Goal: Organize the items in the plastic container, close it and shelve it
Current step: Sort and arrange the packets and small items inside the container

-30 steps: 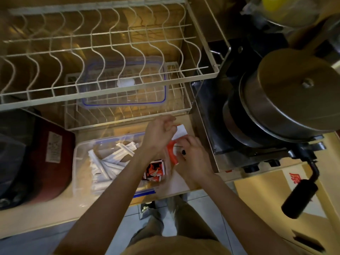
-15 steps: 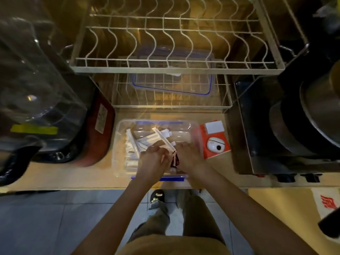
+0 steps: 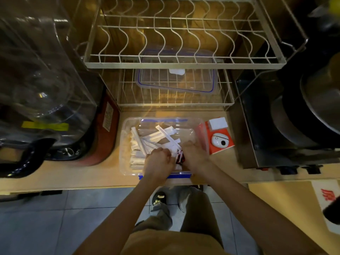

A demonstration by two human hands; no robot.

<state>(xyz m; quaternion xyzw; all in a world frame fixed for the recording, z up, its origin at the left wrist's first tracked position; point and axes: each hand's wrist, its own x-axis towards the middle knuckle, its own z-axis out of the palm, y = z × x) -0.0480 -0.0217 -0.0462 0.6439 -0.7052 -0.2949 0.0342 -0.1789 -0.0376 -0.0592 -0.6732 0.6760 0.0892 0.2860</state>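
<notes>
One clear container (image 3: 127, 137) on desk (image 3: 73, 173), lid (image 3: 176, 80) on lower rack shelf. Left hand (image 3: 159, 162), right hand (image 3: 195, 155) inside, both curled; grip unclear. Many white sachets (image 3: 147, 138). One orange box (image 3: 219, 138) beside.

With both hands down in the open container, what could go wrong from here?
1. The white packets lie crisscrossed and piled high; some could jam under the lid, which sits apart on the lower rack shelf.
2. The container sits near the counter edge, so pressing with the left hand or right hand might tip it off.
</notes>
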